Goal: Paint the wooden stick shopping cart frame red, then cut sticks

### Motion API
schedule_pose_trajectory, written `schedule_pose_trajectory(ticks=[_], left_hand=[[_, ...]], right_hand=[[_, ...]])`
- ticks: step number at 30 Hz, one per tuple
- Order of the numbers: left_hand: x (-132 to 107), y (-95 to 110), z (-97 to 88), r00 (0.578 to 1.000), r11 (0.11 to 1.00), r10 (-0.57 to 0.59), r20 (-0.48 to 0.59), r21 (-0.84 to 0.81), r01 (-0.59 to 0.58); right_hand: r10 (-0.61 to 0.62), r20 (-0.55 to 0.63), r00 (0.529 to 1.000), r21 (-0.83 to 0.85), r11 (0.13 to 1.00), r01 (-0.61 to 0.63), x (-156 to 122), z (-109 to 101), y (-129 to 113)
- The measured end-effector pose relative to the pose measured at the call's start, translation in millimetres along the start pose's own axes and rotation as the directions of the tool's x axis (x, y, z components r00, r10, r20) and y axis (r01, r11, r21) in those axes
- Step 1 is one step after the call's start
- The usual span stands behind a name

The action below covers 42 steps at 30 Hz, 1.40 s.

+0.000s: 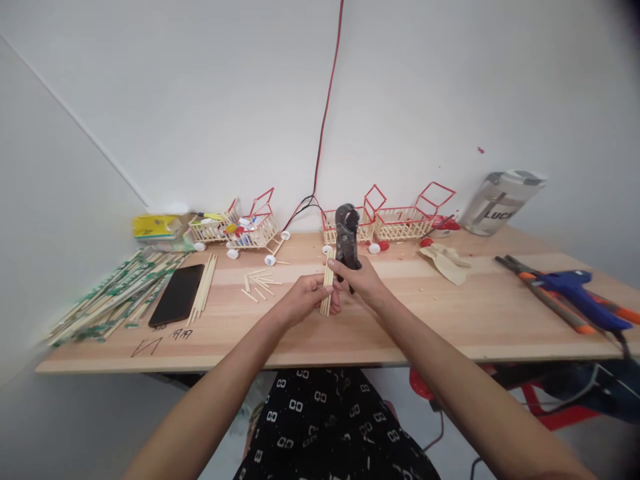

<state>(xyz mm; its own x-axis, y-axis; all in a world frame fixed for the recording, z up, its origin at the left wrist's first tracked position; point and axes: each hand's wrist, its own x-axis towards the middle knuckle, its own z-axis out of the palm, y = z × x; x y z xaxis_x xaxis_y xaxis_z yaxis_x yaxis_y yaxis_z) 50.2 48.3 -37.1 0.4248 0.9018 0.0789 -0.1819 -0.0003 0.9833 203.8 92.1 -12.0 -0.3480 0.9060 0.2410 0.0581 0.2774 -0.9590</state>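
My left hand is closed on a small bundle of wooden sticks, held upright above the table's middle. My right hand is wrapped round the handles of black cutting pliers, their head pointing up and away from me. The pliers stand just right of the sticks, and my right thumb reaches toward the bundle's upper end. Whether the jaws touch a stick I cannot tell. To the left of my hands, several short cut sticks lie scattered. Longer bare sticks lie beside a black phone.
Paper-wrapped chopsticks pile up at the left. Along the wall stand small stick-built carts with red trim. On the right are a blue glue gun, orange-handled pliers, torn paper and a tilted canister.
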Motion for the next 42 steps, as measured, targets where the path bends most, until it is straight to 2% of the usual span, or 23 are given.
schedule_pose_trajectory(ticks=[4, 8, 10, 14, 18, 25, 33, 38, 42], left_hand=[[2, 2, -0.1, 0.995, 0.991, 0.094, -0.019, 0.097, -0.091], [3, 3, -1.2, 0.966, 0.933, 0.25, -0.061, 0.282, -0.224], [3, 3, -1.4, 0.958, 0.906, 0.282, -0.056, 0.344, -0.247], [2, 6, 0.4, 0.959, 0.88, 0.282, -0.026, 0.404, -0.248], [0, 9, 2.7, 0.964, 0.877, 0.266, -0.011, 0.419, -0.237], [1, 3, 4.0, 0.986, 0.965, 0.165, -0.026, 0.209, -0.156], [-1, 7, 7.8, 0.975, 0.95, 0.218, -0.043, 0.237, -0.202], [0, 7, 7.5, 0.972, 0.941, 0.229, -0.061, 0.269, -0.205], [-4, 9, -0.2, 0.966, 0.934, 0.24, -0.099, 0.296, -0.201]], right_hand=[[-0.014, -0.032, 0.999, -0.013, 1.0, 0.013, -1, 1, -3], [-0.116, -0.034, 0.993, -0.072, 0.991, 0.113, -1, 1, -4], [-0.162, -0.005, 0.987, -0.099, 0.982, 0.16, 0, 0, -3], [-0.178, 0.026, 0.984, -0.099, 0.979, 0.18, -3, -2, -3], [-0.186, -0.004, 0.983, -0.106, 0.977, 0.184, -4, -2, -3], [-0.163, -0.054, 0.985, -0.113, 0.981, 0.156, 2, -4, 6], [-0.106, 0.003, 0.994, -0.078, 0.991, 0.106, -3, -1, -4], [-0.131, -0.088, 0.987, -0.135, 0.984, 0.119, -1, 0, -1], [-0.138, -0.077, 0.987, -0.138, 0.982, 0.126, -1, -7, -4]])
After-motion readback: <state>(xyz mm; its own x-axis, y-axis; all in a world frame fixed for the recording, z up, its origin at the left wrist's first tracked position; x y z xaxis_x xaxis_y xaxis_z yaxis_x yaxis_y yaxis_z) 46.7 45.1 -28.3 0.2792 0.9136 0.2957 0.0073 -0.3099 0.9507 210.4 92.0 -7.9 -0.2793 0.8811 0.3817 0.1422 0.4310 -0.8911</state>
